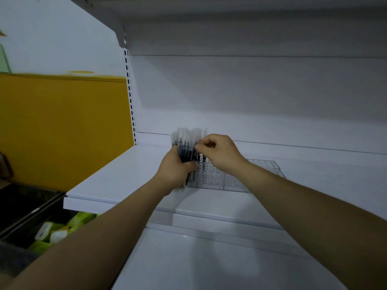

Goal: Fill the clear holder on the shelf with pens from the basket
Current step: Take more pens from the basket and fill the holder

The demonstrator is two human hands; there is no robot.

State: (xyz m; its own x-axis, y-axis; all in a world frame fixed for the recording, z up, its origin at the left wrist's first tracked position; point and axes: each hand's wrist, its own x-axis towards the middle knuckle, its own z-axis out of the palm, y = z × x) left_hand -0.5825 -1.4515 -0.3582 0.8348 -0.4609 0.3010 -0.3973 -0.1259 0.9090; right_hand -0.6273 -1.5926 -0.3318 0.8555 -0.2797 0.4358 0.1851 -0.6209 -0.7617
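Clear plastic holder [212, 178] stands on the white shelf [117, 176], with its slot grid facing up. At its left end I see my left hand [178, 170] gripping a bundle of dark pens [186, 146], held upright. My right hand [219, 151] is over the holder and pinches one pen at the bundle's right edge. Green packs [52, 233] lie below the shelf, near left.

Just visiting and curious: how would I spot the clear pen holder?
Start at the white shelf beside the yellow wall. On it, right of the left hand gripping a bundle of pens, sits the clear holder. Only it is a transparent tray with rows of small holes.
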